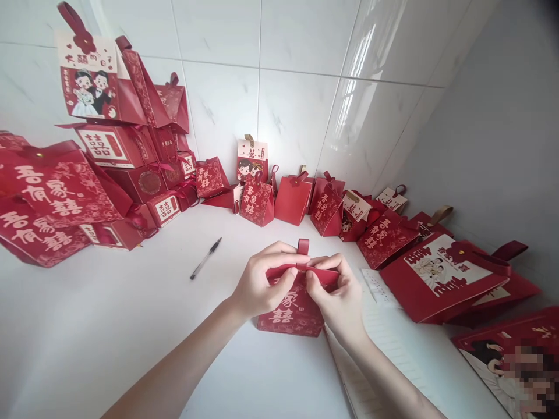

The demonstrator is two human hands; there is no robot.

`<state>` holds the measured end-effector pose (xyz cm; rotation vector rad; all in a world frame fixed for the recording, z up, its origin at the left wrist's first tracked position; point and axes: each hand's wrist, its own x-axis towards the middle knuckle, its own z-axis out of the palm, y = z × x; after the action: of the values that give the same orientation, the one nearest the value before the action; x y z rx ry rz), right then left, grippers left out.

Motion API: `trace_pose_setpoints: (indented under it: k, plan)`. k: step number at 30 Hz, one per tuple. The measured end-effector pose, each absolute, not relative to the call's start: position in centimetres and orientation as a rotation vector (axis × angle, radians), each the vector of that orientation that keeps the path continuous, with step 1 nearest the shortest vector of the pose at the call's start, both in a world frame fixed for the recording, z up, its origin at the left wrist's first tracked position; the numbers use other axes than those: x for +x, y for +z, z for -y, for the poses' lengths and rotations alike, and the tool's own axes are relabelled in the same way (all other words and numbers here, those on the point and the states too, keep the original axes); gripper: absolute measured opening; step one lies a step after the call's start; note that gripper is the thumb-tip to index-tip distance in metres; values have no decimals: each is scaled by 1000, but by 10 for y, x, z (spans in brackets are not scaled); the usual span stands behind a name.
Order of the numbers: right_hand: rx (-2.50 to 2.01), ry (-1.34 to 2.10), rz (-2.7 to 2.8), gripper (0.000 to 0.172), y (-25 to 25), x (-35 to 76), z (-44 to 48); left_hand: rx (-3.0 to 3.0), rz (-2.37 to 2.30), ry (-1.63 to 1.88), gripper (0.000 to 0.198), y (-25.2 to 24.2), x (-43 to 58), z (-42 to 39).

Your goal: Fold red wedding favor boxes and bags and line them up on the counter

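Observation:
A red paper gift box (290,317) with pale printed characters stands upright on the white table in front of me. My left hand (264,278) pinches its folded top edge from the left, thumb on the near face and fingers behind. From the right, my right hand (338,291) grips the same top edge in a like way, its thumb close to my left thumb. A dark red strap loop (303,247) sticks up between the two hands. The fingers hide much of the top flap and part of the printing.
A black pen (206,258) lies left of the hands on the table (131,326). Stacked red boxes (144,183) fill the left side. More gift boxes (257,201) line the tiled wall and curve round to a large box (445,276) at right. An open notebook (393,343) lies under my right forearm.

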<state>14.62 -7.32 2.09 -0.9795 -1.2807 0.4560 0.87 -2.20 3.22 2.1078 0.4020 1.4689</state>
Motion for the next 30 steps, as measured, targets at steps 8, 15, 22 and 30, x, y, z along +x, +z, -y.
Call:
trace_pose_setpoints:
  k: [8,15,22,30]
  plan:
    - [-934,520,1282,13,19,147,74,2083,-456,1512,25,32,11,25]
    - [-979,633,1271,16,25,148,72,1991,-463,1520,26,34,12,27]
    - [-978,643,1228,14,21,148,73,2023,-409,1531,35,30,10,26]
    - [-886,749,1209,14,13,148,75,2058,-427,1504,27,30,9,26]
